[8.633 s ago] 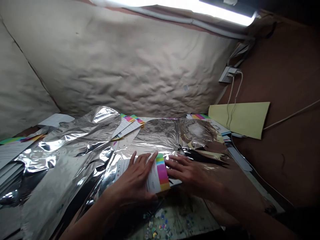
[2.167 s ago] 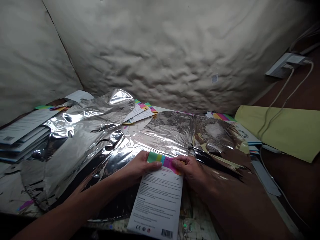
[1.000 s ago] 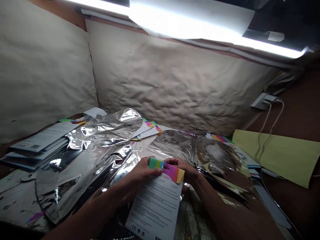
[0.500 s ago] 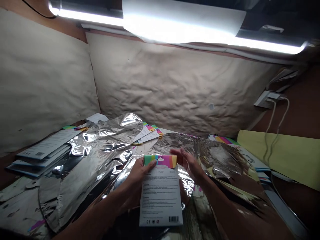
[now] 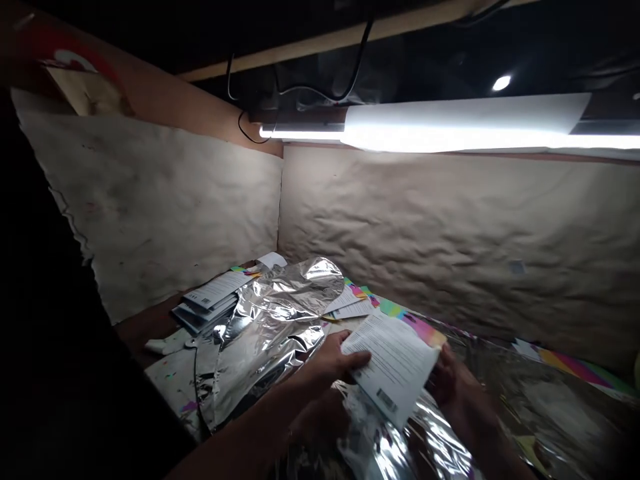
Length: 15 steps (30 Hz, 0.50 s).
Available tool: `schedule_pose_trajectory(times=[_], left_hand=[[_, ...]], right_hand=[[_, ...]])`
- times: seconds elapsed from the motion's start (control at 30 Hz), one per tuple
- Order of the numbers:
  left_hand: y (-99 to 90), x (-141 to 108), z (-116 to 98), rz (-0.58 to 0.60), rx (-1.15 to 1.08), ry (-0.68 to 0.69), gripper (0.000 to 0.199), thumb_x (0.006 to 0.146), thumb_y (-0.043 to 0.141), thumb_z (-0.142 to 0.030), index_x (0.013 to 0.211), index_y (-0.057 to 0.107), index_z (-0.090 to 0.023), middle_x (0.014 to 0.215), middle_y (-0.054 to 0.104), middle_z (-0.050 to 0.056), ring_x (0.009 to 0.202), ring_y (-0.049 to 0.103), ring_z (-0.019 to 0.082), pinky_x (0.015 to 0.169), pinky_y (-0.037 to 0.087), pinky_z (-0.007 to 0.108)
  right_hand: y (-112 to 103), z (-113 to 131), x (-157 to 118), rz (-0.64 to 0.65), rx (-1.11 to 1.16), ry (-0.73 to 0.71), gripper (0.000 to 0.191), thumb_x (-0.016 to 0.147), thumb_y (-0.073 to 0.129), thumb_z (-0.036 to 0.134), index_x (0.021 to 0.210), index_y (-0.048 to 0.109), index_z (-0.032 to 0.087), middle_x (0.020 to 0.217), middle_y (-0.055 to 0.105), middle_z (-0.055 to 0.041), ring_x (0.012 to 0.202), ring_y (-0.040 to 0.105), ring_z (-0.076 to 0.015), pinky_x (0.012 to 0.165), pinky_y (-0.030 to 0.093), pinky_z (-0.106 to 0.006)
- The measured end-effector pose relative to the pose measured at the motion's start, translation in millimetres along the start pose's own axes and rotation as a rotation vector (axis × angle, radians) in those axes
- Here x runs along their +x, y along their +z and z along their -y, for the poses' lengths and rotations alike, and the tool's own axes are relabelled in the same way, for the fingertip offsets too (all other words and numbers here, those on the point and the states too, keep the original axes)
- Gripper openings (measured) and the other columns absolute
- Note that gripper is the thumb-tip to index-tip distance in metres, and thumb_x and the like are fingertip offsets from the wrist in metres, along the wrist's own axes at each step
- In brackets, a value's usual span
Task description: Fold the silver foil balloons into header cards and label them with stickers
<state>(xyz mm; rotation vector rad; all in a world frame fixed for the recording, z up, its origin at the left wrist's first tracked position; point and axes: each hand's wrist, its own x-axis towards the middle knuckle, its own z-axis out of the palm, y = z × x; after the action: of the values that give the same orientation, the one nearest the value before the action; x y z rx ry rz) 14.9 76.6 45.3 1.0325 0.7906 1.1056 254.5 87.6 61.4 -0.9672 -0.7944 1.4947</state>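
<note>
We are gripping a white printed card (image 5: 393, 363) by its edges, between our left hand (image 5: 330, 360) and right hand (image 5: 457, 393), so its text faces up, just above crinkled silver foil (image 5: 385, 440).

A stack of white printed cards (image 5: 207, 300) lies near the back left corner of the paint-flecked worktop (image 5: 167, 380), with a crumpled silver foil sheet (image 5: 275, 333) just to its right. A second silver foil sheet (image 5: 545, 413) spreads across the right side, and a white rectangular card (image 5: 393, 360) is above the foil between them. Behind everything stands a beige paper-covered wall (image 5: 450, 227), topped by a long white fluorescent tube (image 5: 450, 137).
</note>
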Motion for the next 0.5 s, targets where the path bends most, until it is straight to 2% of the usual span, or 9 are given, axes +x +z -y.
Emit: schedule_pose_trajectory(times=[0.1,0.2,0.27,0.33,0.43,0.5], left_hand=[[-8.5,0,-17,-0.054,-0.148,0.009,0.059,0.065,0.084,-0.046,0.110,0.061,-0.016,0.085,0.066,0.004,0.063,0.061,0.012,0.057,0.049,0.023],[-38.8,-14,-60,-0.165,-0.047,0.135,0.072,0.063,0.087,-0.037,0.125,0.054,-0.022,0.098,0.067,0.005,0.070,0.064,0.014,0.062,0.053,0.025],[-74.9,-32,-97,-0.378,0.159,0.237,0.085,0.061,0.088,-0.037,0.134,0.048,-0.026,0.103,0.067,0.006,0.066,0.064,0.014,0.057,0.052,0.024],[-119.6,-51,-134,-0.607,0.376,0.317,0.081,0.065,0.083,-0.044,0.135,0.047,-0.026,0.100,0.068,0.004,0.067,0.064,0.013,0.057,0.050,0.022],[-186.5,-75,-173,-0.784,0.512,0.257,0.071,0.067,0.078,-0.046,0.128,0.055,-0.018,0.088,0.067,0.002,0.061,0.058,0.010,0.052,0.044,0.018],[-221.7,-85,-183,-0.846,0.636,0.152,0.062,0.063,0.080,-0.042,0.115,0.064,-0.012,0.078,0.066,0.002,0.059,0.058,0.012,0.052,0.045,0.021]], right_hand=[[-4,-3,1,0.019,-0.051,0.039,0.069,0.074,0.075,0.056,0.132,0.050,0.028,0.120,0.069,-0.0079,0.094,0.071,-0.0251,0.078,0.058,-0.035],[-16,-6,7,-0.043,-0.207,-0.020,0.086,0.072,0.077,0.054,0.144,0.037,0.030,0.128,0.065,-0.0096,0.089,0.071,-0.0233,0.075,0.057,-0.033],[-26,-9,14,-0.066,-0.297,-0.056,0.091,0.071,0.077,0.056,0.147,0.034,0.029,0.129,0.064,-0.0119,0.086,0.072,-0.0240,0.073,0.057,-0.034],[-33,-12,19,-0.100,-0.349,-0.081,0.095,0.070,0.077,0.057,0.149,0.033,0.027,0.129,0.064,-0.0140,0.083,0.072,-0.0253,0.073,0.057,-0.037],[-37,-15,23,-0.143,-0.383,-0.107,0.098,0.068,0.076,0.057,0.150,0.033,0.025,0.128,0.064,-0.0167,0.080,0.072,-0.0263,0.072,0.057,-0.039],[-36,-17,22,-0.136,-0.413,-0.126,0.097,0.067,0.075,0.057,0.149,0.036,0.024,0.126,0.065,-0.0174,0.078,0.072,-0.0264,0.072,0.057,-0.040]])
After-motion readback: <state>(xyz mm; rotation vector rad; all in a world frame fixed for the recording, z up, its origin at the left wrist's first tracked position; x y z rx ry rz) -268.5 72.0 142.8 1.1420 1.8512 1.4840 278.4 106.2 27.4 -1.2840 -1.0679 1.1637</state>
